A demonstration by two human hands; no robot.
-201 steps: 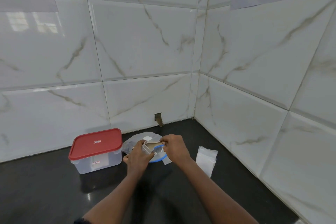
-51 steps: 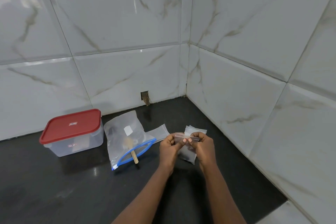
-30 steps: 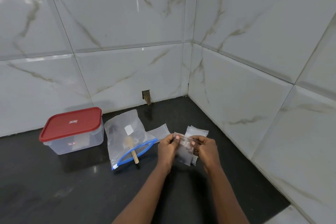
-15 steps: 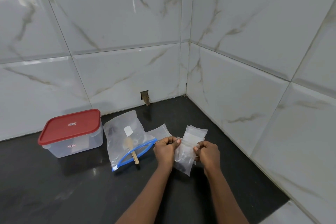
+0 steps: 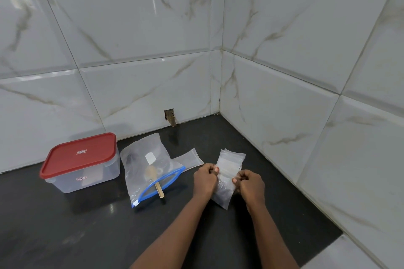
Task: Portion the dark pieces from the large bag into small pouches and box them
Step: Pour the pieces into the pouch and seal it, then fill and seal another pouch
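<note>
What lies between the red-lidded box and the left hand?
Head view: the large clear bag, a wooden spoon poking from its blue-zipped mouth; a flat small pouch lies beside it.

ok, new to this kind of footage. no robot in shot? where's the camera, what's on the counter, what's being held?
No robot here: a person works with bare hands. The single camera sits on their head, looking forward and down, so the arms enter from the bottom edge.

The left hand and right hand each pinch the top edge of a small pouch of clear plastic, which hangs between them above the black counter. I cannot tell whether anything is in it.

Just behind it lies a stack of spare pouches, with one more flat pouch to the left. The large bag, with a blue zip edge, lies open, and a wooden scoop pokes out of its mouth. Far left stands the clear box with its red lid on. Marbled tiles form the corner walls.
</note>
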